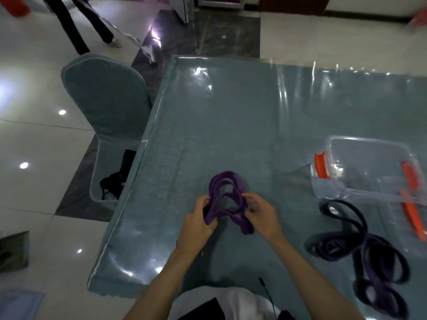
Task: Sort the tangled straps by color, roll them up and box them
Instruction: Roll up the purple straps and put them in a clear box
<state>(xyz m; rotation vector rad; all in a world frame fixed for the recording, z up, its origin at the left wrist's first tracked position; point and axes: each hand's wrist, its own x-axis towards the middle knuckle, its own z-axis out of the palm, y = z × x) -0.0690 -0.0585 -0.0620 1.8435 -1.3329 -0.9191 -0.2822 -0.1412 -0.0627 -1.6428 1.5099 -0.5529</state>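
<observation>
A light purple strap (227, 182) lies in loose loops near the middle of the table. My left hand (198, 222) grips its left side and my right hand (262, 215) pinches its right side, both fingers closed on the fabric. A tangle of darker purple straps (369, 252) lies on the table at the right, untouched. A clear plastic box (365, 167) with orange latches stands behind that tangle, and I see no strap in it.
The table (231, 116) has a teal cloth under shiny clear plastic. A covered chair (108, 107) stands at its left edge with a black item on the seat. A person's legs (76, 21) are on the tiled floor at the far left.
</observation>
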